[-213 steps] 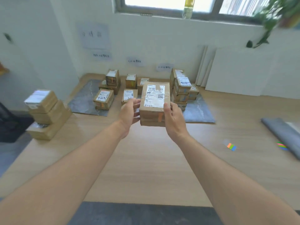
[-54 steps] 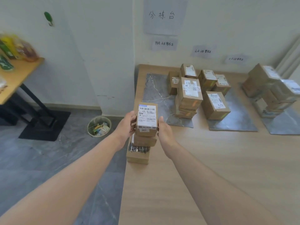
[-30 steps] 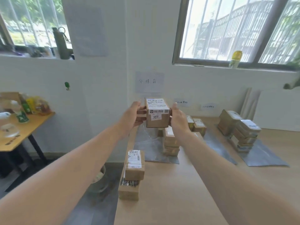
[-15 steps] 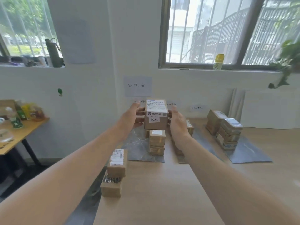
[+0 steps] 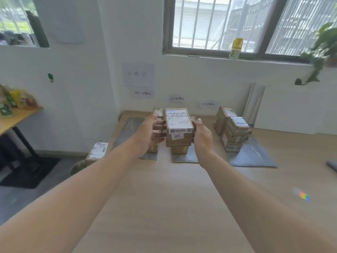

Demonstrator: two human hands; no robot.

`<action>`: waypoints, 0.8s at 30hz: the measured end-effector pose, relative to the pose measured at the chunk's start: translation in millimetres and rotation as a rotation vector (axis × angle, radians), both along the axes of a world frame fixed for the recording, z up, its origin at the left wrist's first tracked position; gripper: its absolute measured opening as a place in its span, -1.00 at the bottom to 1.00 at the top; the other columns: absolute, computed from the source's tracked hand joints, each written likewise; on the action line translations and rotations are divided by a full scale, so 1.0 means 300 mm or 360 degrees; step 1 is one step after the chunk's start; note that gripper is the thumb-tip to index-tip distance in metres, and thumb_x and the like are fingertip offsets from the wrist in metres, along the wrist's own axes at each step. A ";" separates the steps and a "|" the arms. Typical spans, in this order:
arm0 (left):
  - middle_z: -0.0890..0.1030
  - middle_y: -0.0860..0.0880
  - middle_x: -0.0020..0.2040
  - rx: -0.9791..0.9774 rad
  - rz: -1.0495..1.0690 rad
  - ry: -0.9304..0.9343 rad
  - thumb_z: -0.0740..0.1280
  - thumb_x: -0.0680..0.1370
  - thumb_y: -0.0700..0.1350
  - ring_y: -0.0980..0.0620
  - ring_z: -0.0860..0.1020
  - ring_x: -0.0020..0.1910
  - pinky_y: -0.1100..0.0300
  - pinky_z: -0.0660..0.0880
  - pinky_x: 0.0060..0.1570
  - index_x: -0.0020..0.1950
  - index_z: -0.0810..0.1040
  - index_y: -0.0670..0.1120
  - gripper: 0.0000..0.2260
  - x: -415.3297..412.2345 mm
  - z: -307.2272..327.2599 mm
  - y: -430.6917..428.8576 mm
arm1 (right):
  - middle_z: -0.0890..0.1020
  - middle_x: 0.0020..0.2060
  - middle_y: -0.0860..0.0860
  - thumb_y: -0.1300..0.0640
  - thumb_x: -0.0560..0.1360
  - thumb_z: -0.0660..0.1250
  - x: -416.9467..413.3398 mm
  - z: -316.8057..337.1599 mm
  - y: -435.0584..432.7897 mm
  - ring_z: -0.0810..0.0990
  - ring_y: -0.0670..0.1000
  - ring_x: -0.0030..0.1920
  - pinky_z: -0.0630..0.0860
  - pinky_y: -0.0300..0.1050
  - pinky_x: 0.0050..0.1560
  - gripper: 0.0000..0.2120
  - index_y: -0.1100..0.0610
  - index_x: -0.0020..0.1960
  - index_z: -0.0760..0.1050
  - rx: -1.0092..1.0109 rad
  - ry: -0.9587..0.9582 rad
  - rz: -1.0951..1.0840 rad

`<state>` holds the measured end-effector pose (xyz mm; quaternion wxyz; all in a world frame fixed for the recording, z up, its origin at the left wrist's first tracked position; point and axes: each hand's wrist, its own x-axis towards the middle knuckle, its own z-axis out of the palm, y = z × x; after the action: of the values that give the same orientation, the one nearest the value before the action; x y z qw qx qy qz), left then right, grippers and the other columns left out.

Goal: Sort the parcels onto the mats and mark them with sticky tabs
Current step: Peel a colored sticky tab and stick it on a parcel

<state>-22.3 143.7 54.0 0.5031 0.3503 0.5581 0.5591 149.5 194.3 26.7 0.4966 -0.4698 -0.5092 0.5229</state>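
The fingers (image 5: 158, 128) of the left hand (image 5: 146, 136) are curling against the left side of a small brown parcel (image 5: 178, 130), spread a little apart, with the thumb reaching toward its top edge. The right hand (image 5: 202, 138) is gripping the opposite side, its thumb lying along the upper right edge; its other fingers are hiding behind the box, so how they are lying cannot be told. Both arms are stretching forward over the wooden table (image 5: 164, 198).

The parcel is sitting clamped between the two hands, its white shipping label facing up and a smaller white label reading 6832 showing on its near face. It is hanging directly over another box (image 5: 179, 150) that is resting on the middle grey mat (image 5: 185, 158); whether the two boxes are touching cannot be told.

A left grey mat (image 5: 127, 127) is lying by the wall corner, with parcels partly hiding behind the left hand. A right grey mat (image 5: 254, 158) is carrying a tall stack of parcels (image 5: 235, 133). Another labelled box (image 5: 98, 151) is showing beside the table's left edge, just past the left forearm.

A strip of coloured sticky tabs (image 5: 304, 196) is lying on the table near the right forearm, well apart from the mats. Paper signs (image 5: 139, 74) are hanging on the white wall above the mats, and a yellow bottle (image 5: 235, 48) is standing on the windowsill.
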 end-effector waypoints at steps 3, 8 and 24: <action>0.69 -0.14 -0.03 -0.0022 -0.0032 -0.0040 0.13 0.67 0.14 -0.15 0.65 0.05 -0.09 0.52 0.29 0.26 0.58 -0.18 -0.54 0.050 -0.042 0.031 | 0.75 -0.01 -0.01 0.06 0.67 0.07 0.053 -0.031 -0.002 0.69 0.03 0.06 0.60 -0.02 0.13 -0.65 0.06 0.18 0.63 -0.0054 -0.0012 -0.0045; 0.67 -0.11 -0.06 -0.0120 -0.0176 -0.0067 0.14 0.68 0.12 -0.09 0.67 -0.02 0.03 0.58 0.17 0.18 0.60 -0.14 -0.60 0.126 -0.158 0.059 | 0.74 0.00 0.03 0.06 0.58 0.08 0.129 -0.133 -0.022 0.70 0.01 0.00 0.55 -0.16 -0.11 -0.64 0.09 0.14 0.62 -0.0159 -0.0098 -0.0095; 0.58 0.02 0.13 -0.0666 -0.0184 -0.0019 0.05 0.69 0.12 -0.06 0.57 0.06 -0.02 0.47 0.29 0.18 0.59 0.08 -0.66 0.411 -0.765 0.155 | 0.69 0.12 0.02 0.03 0.40 0.08 0.375 -0.763 0.100 0.65 0.04 0.16 0.60 0.07 0.19 -0.55 0.05 0.22 0.51 -0.0703 -0.0169 -0.0064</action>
<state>100.9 190.3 -175.6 0.5994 0.2664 0.6381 0.4034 261.9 224.3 -202.1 0.3644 -0.6040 -0.3983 0.5863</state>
